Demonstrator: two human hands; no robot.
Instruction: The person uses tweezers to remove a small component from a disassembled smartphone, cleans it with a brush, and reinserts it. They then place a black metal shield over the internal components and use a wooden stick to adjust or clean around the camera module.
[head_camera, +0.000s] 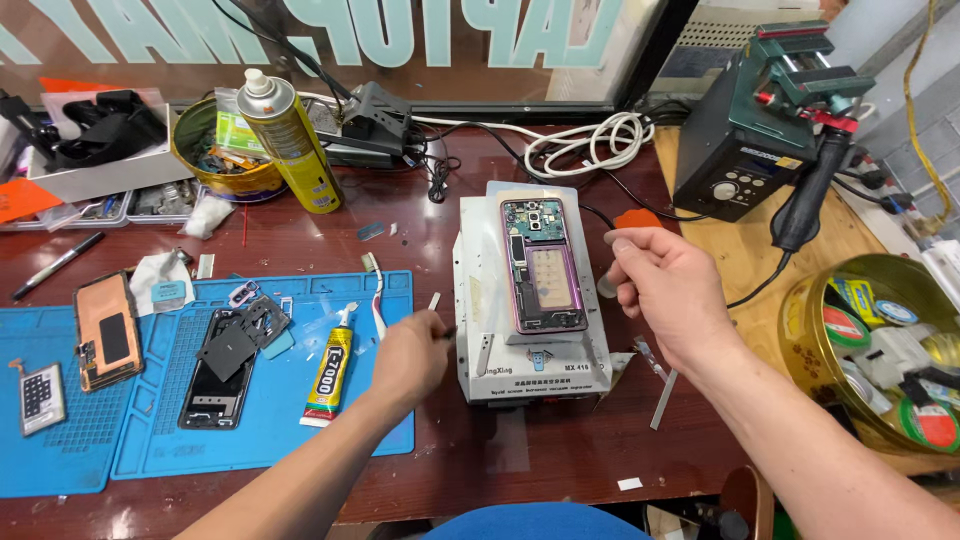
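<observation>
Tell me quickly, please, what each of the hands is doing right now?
Left hand: closed on a thin dark tool beside the white heating plate.
Right hand: fingers curled beside the opened phone; grip cannot be told.

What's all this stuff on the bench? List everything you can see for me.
opened phone: one, purple frame, lying on the heating plate
heating plate: one, white box, centre of the table
work mats: two, blue, left of the plate
glue tube: one, yellow and black, on the right mat
dismantled phone: one, black, on the right mat
phone back cover: one, coppery, on the left mat
spray can: one, yellow, standing at the back
round tins: two, gold, one back left, one far right
soldering station: one, black and green, back right
white cable: one, coiled at the back
left hand: pinching a small tool beside the plate
right hand: held beside the phone, fingers curled
</observation>
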